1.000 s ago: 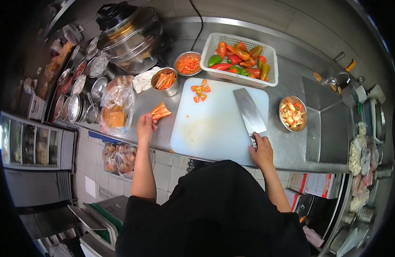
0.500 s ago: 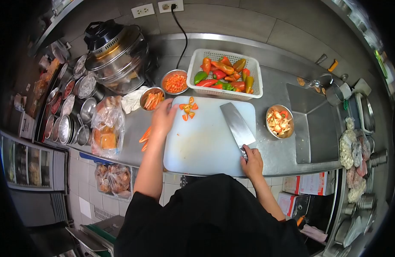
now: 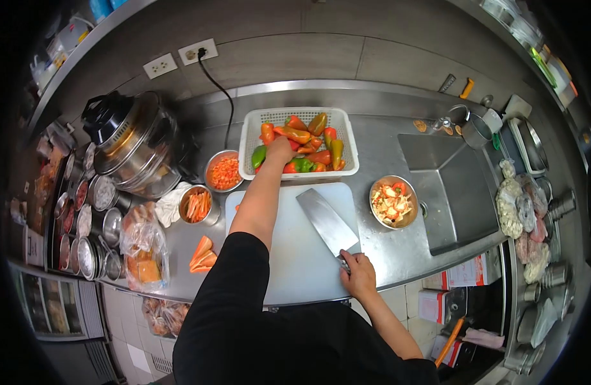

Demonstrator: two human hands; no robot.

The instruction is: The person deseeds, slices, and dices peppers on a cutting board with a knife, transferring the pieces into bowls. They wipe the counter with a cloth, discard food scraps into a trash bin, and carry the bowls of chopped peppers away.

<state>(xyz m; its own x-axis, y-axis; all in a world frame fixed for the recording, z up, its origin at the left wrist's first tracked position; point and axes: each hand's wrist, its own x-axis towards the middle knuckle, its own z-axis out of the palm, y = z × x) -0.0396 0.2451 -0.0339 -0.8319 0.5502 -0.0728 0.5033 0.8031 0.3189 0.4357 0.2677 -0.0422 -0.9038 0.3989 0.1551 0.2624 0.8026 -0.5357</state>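
My left hand [image 3: 280, 150] reaches into a white plastic basket [image 3: 352, 144] of red, orange and green peppers [image 3: 294, 135]. Its fingers are down among the peppers, mostly out of sight, near a red one; whether they grip it does not show. On the right, my right hand [image 3: 359, 274] is closed around the handle of a cleaver [image 3: 327, 221], whose broad blade lies flat over the white cutting board [image 3: 289, 269]. My left forearm covers the board's upper left, where a bit of orange pepper peeks out.
Left of the board stand a bowl of diced red pepper [image 3: 225, 173], a container of pepper strips [image 3: 198, 206] and loose pepper pieces [image 3: 203, 255]. A bowl of pepper trimmings [image 3: 393, 204] sits on the right, before the sink [image 3: 452, 192]. A glass-bowled appliance [image 3: 138, 154] stands back left.
My left hand has moved from the board's upper left edge up and right into the basket. My right hand still holds the cleaver on the board. The camera view has shifted.
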